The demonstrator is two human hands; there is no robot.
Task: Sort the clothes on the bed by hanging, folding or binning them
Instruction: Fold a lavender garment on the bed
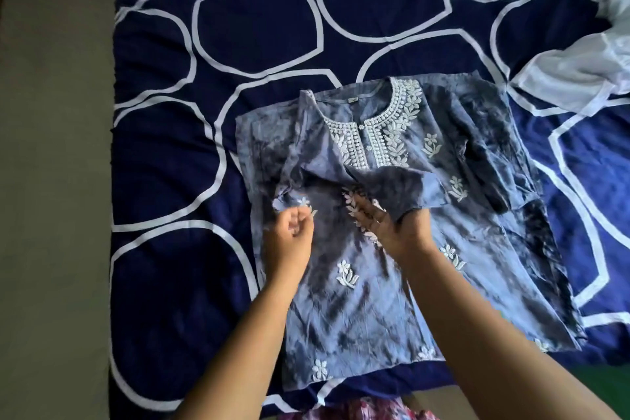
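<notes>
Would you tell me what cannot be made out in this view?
Head view:
- White garment: cut off by the right edge; type unclear.
- Label at the neck of the kurta: too small to read.
- Left hand: blurred; whether its fingers pinch cloth is unclear.
- Pink fabric: cut off by the bottom edge.

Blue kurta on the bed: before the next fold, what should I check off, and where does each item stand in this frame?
1. Kurta lies front up on the bed sheet: ok.
2. Sleeve folded in and lying flat: not ok. Its end is draped over the right hand, whose fingers are straight.
3. Left hand has hold of cloth: cannot tell. Its fingers are curled right at the fabric.
4. Neckline embroidery uncovered and centred: ok.
5. White garment not lying on the kurta: ok, it lies off to the side.
</notes>
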